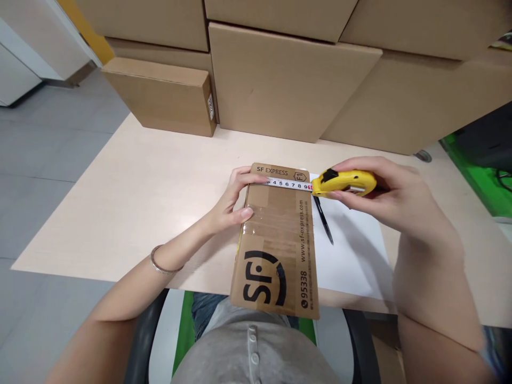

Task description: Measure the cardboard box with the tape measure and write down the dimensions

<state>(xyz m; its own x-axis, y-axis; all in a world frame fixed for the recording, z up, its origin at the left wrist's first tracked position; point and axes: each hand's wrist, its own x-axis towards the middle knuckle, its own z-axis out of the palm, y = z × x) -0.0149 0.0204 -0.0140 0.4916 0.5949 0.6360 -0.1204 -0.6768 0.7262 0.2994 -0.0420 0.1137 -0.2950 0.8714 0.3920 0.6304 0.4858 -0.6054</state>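
Observation:
A flat brown cardboard box [272, 226] with black SF Express print lies with its near end jutting past the table edge. My left hand [232, 202] is closed on the box's left edge, thumb on the top face, fingers pressing the end of the measuring blade [288, 185]. That blade runs across the box near its far end, with numbers up to about 10 showing. Off the box's right edge, my right hand [394, 192] grips the yellow tape measure [346, 182] by its case. A black pen [325, 224] lies just below the case.
White paper [356, 261] lies under the pen on the pale wooden table [160, 181]. Large cardboard boxes [276, 85] stack along the back, with a smaller box [160, 96] at the left. A black chair armrest [146, 336] stands before the table.

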